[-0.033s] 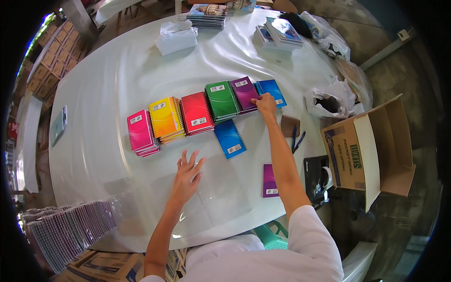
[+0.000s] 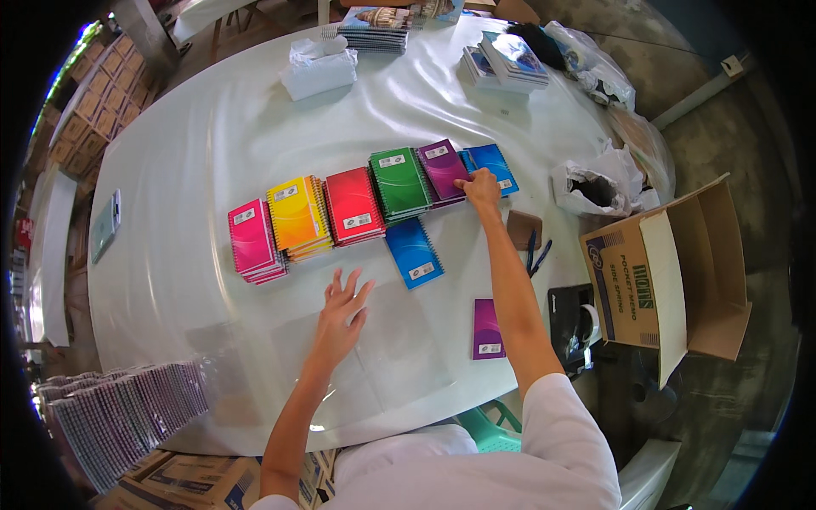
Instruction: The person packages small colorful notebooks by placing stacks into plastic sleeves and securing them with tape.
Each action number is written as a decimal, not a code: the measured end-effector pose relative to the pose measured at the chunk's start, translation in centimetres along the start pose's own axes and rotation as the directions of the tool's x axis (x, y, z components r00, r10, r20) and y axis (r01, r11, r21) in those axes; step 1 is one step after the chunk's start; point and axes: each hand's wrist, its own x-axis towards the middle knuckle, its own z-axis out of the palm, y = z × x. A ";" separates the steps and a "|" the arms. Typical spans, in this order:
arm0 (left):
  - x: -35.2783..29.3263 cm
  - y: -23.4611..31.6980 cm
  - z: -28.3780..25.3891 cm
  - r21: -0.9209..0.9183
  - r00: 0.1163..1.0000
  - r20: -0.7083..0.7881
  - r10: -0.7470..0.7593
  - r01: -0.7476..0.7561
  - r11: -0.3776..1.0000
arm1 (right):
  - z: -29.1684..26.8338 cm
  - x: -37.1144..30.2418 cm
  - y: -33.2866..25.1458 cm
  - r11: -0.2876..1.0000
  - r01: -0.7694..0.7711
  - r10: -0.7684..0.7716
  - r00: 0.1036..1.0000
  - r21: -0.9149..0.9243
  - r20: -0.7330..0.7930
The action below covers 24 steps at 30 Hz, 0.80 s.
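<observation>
Tabletop (image 2: 170, 221): purple notebook (image 2: 442, 170) (stacked) against right hand (image 2: 481, 189)

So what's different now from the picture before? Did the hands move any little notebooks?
Nothing visibly moved, and nothing was grabbed or let go. The bare right hand is still at the stack of purple rectangular notebooks; the bare, open left hand is still empty over the white-covered table.

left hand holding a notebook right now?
No, the left hand is empty, its fingers spread on the person's near side of the red notebook stack, with a visible gap between them.
</observation>
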 end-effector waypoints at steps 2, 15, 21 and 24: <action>2.7 0.3 2.2 -0.172 1.000 -0.004 -0.019 0.018 0.985 | -1.0 0.4 1.1 1.000 0.013 -0.012 0.994 0.003 -0.112; 11.5 1.3 5.7 -1.000 0.833 0.025 -0.552 0.029 -0.001 | -2.2 -8.9 -5.2 0.806 0.350 -0.264 0.934 0.477 -0.240; 7.9 -2.4 2.7 -0.992 0.814 0.122 -0.568 0.122 -0.039 | 1.1 -4.5 -7.8 0.969 0.156 -0.155 0.988 0.191 -0.016; 7.0 -4.4 2.9 -0.989 0.819 0.147 -0.555 0.125 -0.077 | 0.0 -4.4 -7.3 0.964 0.148 -0.147 0.989 0.223 -0.020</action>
